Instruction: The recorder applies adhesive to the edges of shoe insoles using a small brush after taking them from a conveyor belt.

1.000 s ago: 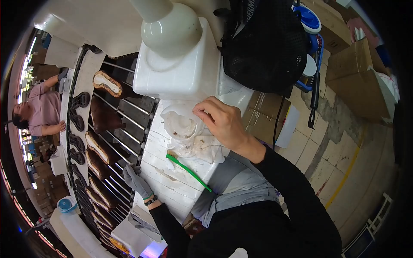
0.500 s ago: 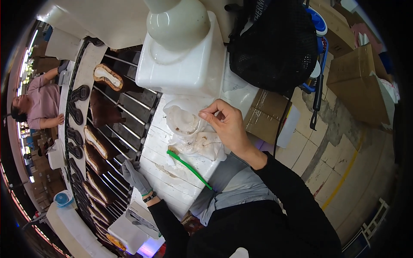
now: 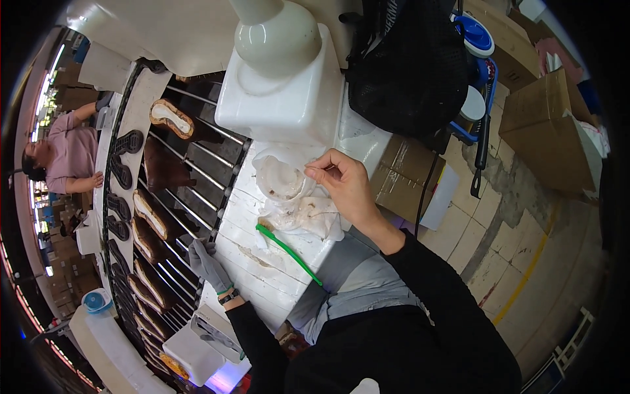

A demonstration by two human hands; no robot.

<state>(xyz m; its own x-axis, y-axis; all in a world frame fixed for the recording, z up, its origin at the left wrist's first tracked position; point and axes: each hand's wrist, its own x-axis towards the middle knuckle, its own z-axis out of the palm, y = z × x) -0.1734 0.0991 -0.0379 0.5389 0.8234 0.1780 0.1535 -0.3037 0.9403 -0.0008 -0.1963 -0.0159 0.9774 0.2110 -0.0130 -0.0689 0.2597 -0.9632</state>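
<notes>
My bare right hand [image 3: 341,185] is closed in a pinch at the rim of a translucent plastic cup-like container [image 3: 283,179], which sits in crumpled clear plastic. Whatever lies between the fingertips is too small to make out. A stained whitish cloth [image 3: 312,217] lies just below the container. Beside the cloth is a green-handled brush [image 3: 289,249]. My left hand [image 3: 209,266], in a grey glove, rests at the white table's left edge by the rollers. Its fingers are partly extended, with nothing visible in them.
Brown shoe uppers [image 3: 152,213] lie on a roller conveyor [image 3: 210,157] to the left, with dark soles [image 3: 121,167] beyond. A big white jug [image 3: 279,98] and black mesh bag [image 3: 407,85] stand at the back. Across the conveyor is another person [image 3: 69,148]. Cardboard boxes [image 3: 551,131] stand right.
The view has shifted slightly, so the jug and conveyor appear a little further right. Both hands keep nearly the same places, the right still pinched at the container.
</notes>
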